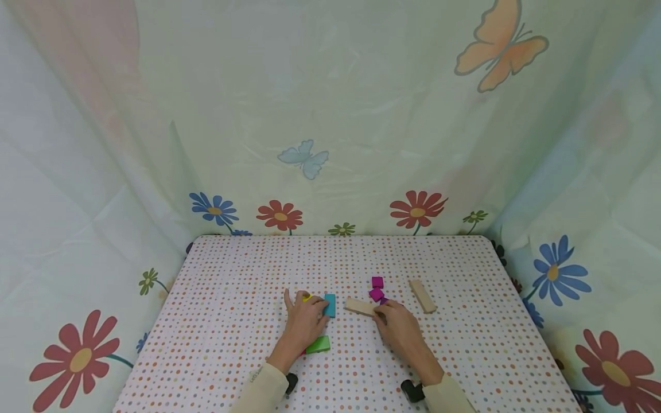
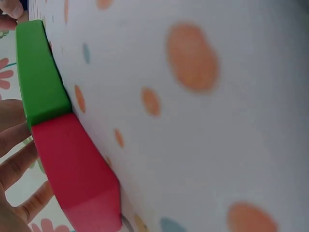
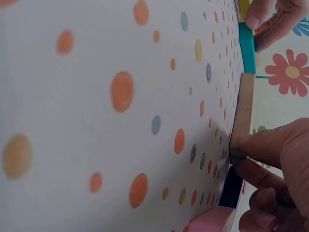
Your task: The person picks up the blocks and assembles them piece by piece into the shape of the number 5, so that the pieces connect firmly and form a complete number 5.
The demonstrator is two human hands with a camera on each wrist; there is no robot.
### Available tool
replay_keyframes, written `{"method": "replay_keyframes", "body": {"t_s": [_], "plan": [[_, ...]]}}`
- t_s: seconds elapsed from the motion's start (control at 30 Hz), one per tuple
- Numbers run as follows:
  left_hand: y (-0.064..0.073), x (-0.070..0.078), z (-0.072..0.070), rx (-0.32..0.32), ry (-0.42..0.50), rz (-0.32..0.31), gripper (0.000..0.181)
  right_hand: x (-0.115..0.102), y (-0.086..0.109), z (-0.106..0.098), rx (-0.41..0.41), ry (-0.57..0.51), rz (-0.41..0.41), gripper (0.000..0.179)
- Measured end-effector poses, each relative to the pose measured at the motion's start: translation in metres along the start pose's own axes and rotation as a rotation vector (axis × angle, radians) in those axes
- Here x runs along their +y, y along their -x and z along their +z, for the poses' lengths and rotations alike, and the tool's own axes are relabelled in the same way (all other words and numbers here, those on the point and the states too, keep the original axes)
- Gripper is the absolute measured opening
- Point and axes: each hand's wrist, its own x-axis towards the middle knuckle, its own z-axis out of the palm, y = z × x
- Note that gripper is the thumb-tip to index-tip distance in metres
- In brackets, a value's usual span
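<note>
In the head view my left hand (image 1: pixel 306 322) pinches a teal block (image 1: pixel 330 306) at its left side. A yellow block (image 1: pixel 307 298) shows partly behind those fingers. My right hand (image 1: pixel 401 328) holds the right end of a plain wooden plank (image 1: pixel 360 306) between thumb and forefinger. The right wrist view shows the plank (image 3: pixel 243 106) lying close to the teal block (image 3: pixel 247 48). Just beyond my right fingers is a dark purple block (image 3: pixel 231 186), with a pink block (image 3: pixel 212 221) beside it. Both planks lie flat on the table.
Nearer me, a green block (image 1: pixel 318 344) touches a red block (image 2: pixel 79 169), mostly covered by my left wrist in the head view. Two magenta blocks (image 1: pixel 377 282) are beyond my right hand. Another wooden plank (image 1: pixel 423 296) lies to the right on the dotted tablecloth (image 1: pixel 232 344).
</note>
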Motion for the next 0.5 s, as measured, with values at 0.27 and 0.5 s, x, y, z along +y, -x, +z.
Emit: {"method": "replay_keyframes", "body": {"t_s": [0.27, 0.5], "plan": [[-0.001, 0.005, -0.002, -0.042, 0.001, -0.014, 0.034, -0.004, -0.006, 0.003, -0.011, 0.009, -0.009, 0.014], [-0.001, 0.006, -0.002, -0.013, -0.010, 0.003, 0.032, -0.007, -0.014, 0.006, -0.026, -0.013, -0.009, 0.014]]}}
